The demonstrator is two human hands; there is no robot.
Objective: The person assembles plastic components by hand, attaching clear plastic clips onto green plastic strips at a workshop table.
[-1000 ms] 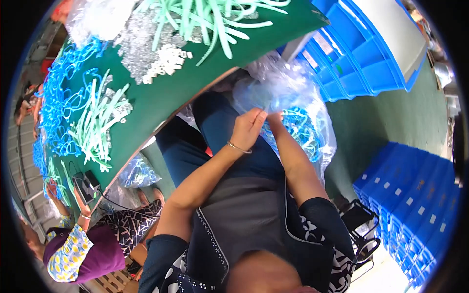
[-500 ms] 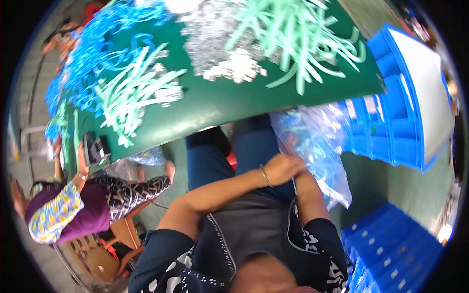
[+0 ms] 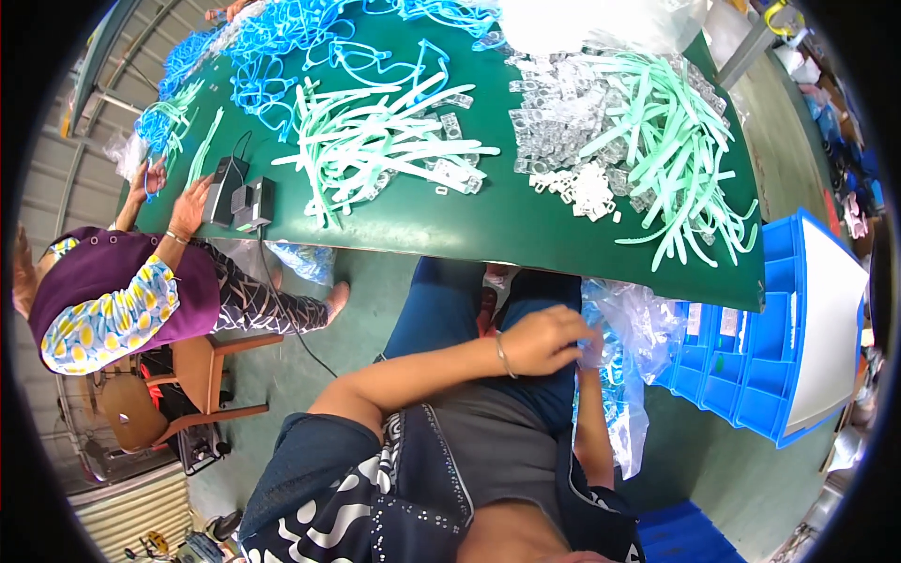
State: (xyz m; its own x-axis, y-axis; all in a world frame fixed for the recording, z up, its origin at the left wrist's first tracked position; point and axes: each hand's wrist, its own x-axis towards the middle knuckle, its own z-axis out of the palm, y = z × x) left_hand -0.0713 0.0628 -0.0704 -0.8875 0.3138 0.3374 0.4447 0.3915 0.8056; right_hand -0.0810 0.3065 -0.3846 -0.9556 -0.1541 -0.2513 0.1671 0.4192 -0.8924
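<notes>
Near: dark-trousered lap (image 3: 446, 314), knees reaching under the table's edge; left forearm crosses the body, thin bangle (image 3: 505, 357) at the wrist. Left hand (image 3: 544, 340) is over the right thigh, beside the right hand; its fingers bend inward, loosely gathered, tips toward the other hand; cannot tell whether they have hold of anything. Right hand (image 3: 589, 351) is at the near side of the bag, blurred and mostly covered; cannot tell how far its fingers are open, nor what they hold.

Clear bag (image 3: 657, 324) is by the right thigh, just below the table's edge, crumpled at the top; blue and pale pieces (image 3: 615, 375) show inside it. Beside it, blue crates (image 3: 737, 366), with a pale flat top; lower right, part of another blue stack (image 3: 685, 535).

Green table (image 3: 394, 227) next; on it, toward the right, a small heap of white bits (image 3: 580, 190), mint strips (image 3: 668, 155) and clear parts (image 3: 558, 113); mid-table, a 2nd pile of strips (image 3: 375, 150), more clear parts at its side.

Farther: blue frames (image 3: 267, 56) in a tangle; a white plastic bundle (image 3: 591, 23) behind the clear parts. Off left, a co-worker (image 3: 131, 281) in purple vest, both hands at the table; 1 near 2 black boxes (image 3: 249, 202); brown chair (image 3: 192, 375) close by.
</notes>
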